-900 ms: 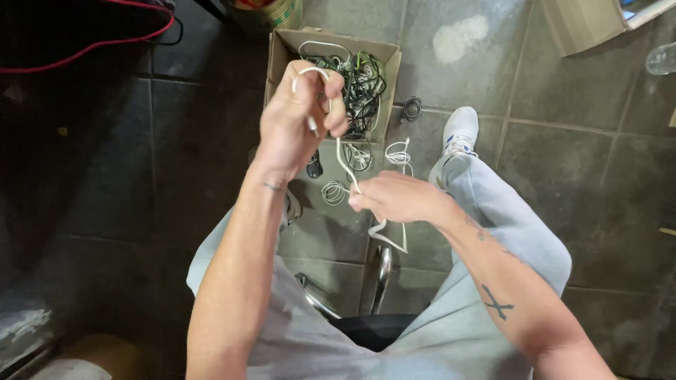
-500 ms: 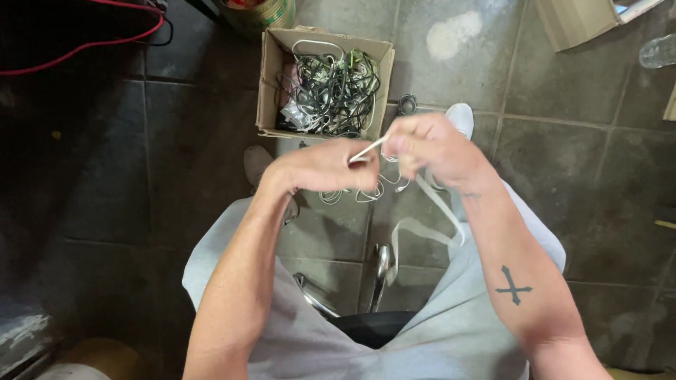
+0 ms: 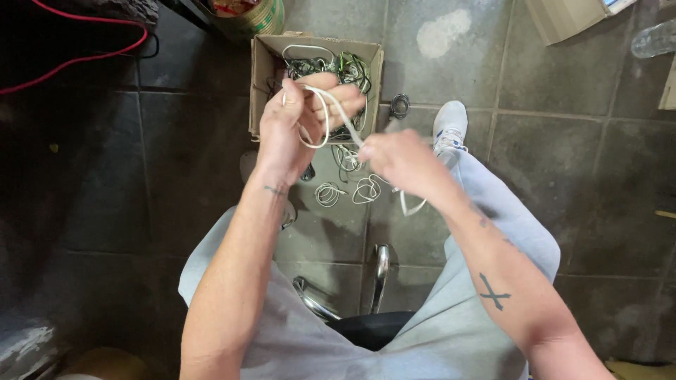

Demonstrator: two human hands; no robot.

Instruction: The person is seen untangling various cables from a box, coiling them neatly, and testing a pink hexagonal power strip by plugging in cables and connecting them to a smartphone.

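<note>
change: since half a second earlier the left hand [image 3: 292, 130] had lifted up and away from the right hand [image 3: 401, 162], drawing the thin white cable [image 3: 331, 116] taut between them; one more loop looked formed.
right grip: closed, pinching the cable's lower run, its tail hanging below.
left grip: closed around the cable loops.
floor: small coiled white cables [image 3: 348, 190] on dark tiles.
far: open cardboard box of tangled cables [image 3: 264, 70].

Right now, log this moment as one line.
left hand: grips white cable loop | right hand: holds cable's tail | cardboard box: tangled cables
</note>
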